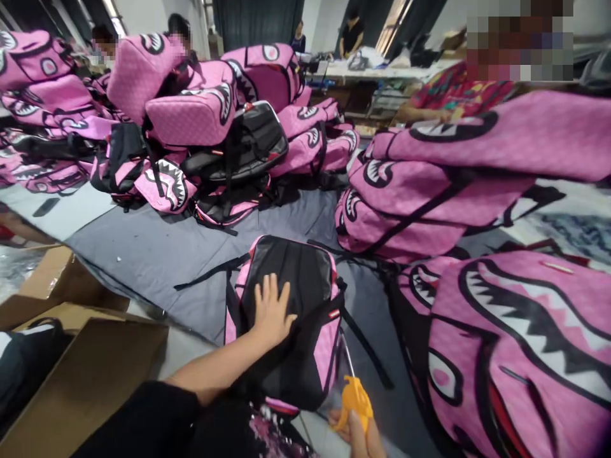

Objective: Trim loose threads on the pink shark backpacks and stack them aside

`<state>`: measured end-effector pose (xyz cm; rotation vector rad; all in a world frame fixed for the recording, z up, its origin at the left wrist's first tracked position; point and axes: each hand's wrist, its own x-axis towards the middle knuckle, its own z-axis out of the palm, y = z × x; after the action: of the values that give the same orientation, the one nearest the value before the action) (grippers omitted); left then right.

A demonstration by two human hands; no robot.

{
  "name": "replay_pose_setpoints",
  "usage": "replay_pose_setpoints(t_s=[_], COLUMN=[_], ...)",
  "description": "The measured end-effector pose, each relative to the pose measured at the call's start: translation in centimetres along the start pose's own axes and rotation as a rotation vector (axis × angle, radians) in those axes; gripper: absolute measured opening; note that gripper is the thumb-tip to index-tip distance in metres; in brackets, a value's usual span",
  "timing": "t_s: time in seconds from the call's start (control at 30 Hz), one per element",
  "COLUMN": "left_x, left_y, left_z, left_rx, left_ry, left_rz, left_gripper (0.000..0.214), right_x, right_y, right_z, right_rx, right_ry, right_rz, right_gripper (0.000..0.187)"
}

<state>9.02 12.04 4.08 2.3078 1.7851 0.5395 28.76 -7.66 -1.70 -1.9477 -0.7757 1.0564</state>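
A pink and black backpack [286,331] lies on the grey cloth in front of me, its black padded back and straps facing up. My left hand [274,312] rests flat on that padding with its fingers spread. At the lower right side of the bag, my right hand [360,436] is closed around an orange-handled tool [356,401]. A thin metal shaft sticks out of the tool toward the bag's side edge; its exact kind is unclear. Whether the tip touches the bag cannot be made out.
Pink shark-mouth backpacks are stacked at right [429,197], with a large one [534,318] close beside me. Another heap [191,114] fills the table's far side. Open cardboard boxes [90,369] stand at left. A person in a patterned shirt [468,92] is behind the right stack.
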Motion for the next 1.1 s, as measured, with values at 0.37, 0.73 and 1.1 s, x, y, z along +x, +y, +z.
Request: replay_pose_setpoints(t_s=[0.37,0.73,1.1], left_x=[-13.5,-6.0,-2.2], left_y=[-1.8,-12.0,-17.7], left_z=[-2.3,-4.6,-0.3], left_rx=[-0.252,-1.463,-1.745], left_ry=[0.086,0.057,-0.435], left_rz=[-0.668,-0.615,-1.091], left_gripper=[0.084,0.053,0.051], right_x=[4.9,13.3,7.8], right_y=[-8.1,-24.5,-23.9], right_z=[-4.7,6.4,10.0], right_rx=[-0.480,-1.008,-1.097], right_ry=[-0.393,-0.377,-0.683], right_rz=[-0.312,-0.456,-0.466], right_gripper=[0.052,0.050,0.048])
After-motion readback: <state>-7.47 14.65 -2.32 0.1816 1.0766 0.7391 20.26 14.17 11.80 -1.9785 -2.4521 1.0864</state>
